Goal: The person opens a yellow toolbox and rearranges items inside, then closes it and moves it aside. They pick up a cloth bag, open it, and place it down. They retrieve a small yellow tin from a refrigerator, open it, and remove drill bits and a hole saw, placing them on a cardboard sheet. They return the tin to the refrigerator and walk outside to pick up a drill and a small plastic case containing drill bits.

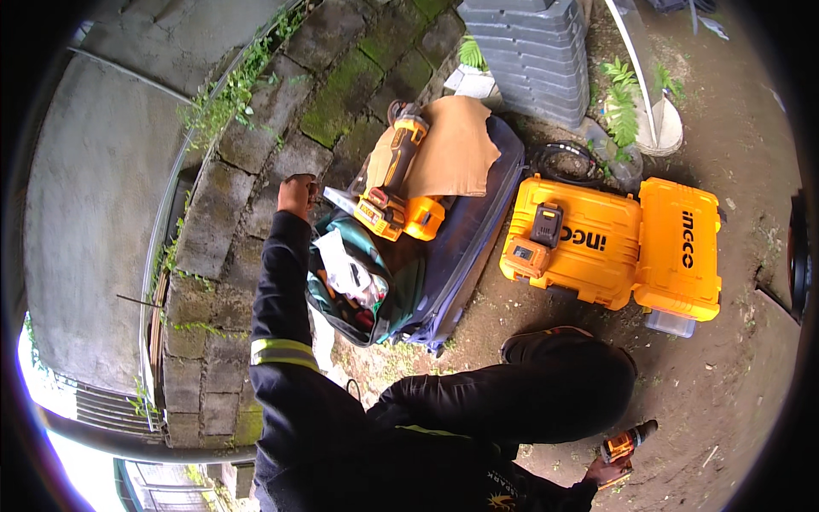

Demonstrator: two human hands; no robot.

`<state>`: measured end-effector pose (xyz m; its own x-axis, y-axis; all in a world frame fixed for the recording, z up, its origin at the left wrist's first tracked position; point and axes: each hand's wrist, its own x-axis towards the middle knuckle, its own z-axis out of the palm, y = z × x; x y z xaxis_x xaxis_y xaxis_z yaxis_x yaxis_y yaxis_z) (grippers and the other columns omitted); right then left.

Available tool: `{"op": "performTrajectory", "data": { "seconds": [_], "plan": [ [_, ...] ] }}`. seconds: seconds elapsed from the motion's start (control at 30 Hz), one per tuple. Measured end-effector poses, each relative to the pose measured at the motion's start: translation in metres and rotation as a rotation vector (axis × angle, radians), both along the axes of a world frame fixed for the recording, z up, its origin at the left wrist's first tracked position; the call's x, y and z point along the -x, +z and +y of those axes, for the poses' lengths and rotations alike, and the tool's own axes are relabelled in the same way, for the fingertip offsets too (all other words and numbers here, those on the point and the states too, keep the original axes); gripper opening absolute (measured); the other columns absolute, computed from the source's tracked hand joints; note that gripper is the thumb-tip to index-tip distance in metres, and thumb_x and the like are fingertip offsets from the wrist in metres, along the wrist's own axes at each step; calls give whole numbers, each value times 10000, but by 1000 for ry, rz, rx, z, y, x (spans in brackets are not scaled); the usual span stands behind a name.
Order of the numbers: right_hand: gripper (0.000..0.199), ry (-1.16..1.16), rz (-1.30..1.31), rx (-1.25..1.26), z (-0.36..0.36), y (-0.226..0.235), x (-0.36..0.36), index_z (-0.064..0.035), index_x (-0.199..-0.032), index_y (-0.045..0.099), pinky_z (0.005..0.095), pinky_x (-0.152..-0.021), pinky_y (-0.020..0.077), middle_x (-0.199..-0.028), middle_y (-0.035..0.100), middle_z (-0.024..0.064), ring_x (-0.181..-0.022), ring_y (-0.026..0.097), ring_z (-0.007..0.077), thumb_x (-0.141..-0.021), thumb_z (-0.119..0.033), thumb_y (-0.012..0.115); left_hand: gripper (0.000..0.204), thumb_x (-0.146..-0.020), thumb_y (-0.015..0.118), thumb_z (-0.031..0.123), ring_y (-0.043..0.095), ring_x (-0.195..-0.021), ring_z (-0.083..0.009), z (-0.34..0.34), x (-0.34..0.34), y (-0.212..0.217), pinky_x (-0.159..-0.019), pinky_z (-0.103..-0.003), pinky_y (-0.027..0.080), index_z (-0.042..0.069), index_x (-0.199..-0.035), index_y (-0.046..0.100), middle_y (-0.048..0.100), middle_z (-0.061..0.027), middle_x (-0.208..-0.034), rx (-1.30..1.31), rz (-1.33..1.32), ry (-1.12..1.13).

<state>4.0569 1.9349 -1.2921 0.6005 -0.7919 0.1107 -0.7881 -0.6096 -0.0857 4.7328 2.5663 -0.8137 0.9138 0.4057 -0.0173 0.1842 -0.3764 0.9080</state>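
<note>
My left hand is closed like a fist at the far end of my outstretched arm, beside the block wall; what its fingers hold, if anything, is too small to make out. Just right of it lies a yellow and black cordless angle grinder, resting on a torn piece of cardboard. Below that hand gapes a teal tool bag with a white plastic packet in its mouth. At the lower right, my right hand grips an orange and black cordless drill low over the dirt.
A dark blue case lies under the cardboard. Two orange tool cases sit on the ground to the right, with a black battery on one. Behind stand a grey ribbed plastic block and coiled black cable. My bent knee is near the middle.
</note>
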Motion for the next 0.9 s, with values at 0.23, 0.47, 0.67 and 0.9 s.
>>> {"op": "performTrajectory", "data": {
  "seconds": [0.23, 0.47, 0.67, 0.9],
  "plan": [
    [603, -16, -220, -274, -38, 11, -16, -6, -1457, 560, 491, -937, 567, -1262, 717, 243, -1080, 714, 425, -933, -259, 717, 272, -990, 591, 260, 492, -399, -183, 126, -26, -91, -337, -376, 306, 93, -825, 727, 617, -78, -601, -116, 294, 179],
    [567, -78, -34, -319, -85, 35, -52, -19, -1455, 562, 475, -1031, 536, -1327, 697, 207, -1199, 685, 368, -977, -302, 677, 341, -945, 659, 438, 750, -1110, -332, 110, -137, -193, -960, -472, 598, 166, -1091, 804, 788, -96, -1169, -1459, 500, -111],
    [576, -3, 108, -232, -128, 43, -39, -23, -1457, 562, 486, -1060, 520, -1348, 689, 197, -1234, 670, 356, -983, -333, 668, 727, -754, 814, 701, 721, -1185, -337, 104, -192, -220, -1015, -454, 572, 122, -1192, 769, 758, -157, -1251, -1272, 549, 83],
    [536, -759, -1478, -1211, -118, 75, -39, -82, -1505, 538, 453, -1055, 528, -1379, 660, 122, -1226, 656, 316, -1100, -394, 377, 748, -842, 703, 749, 748, -1047, -366, 171, -283, -223, -890, -500, 588, 63, -1132, 767, 777, -191, -1074, -1675, 734, -364]
  ]
}}
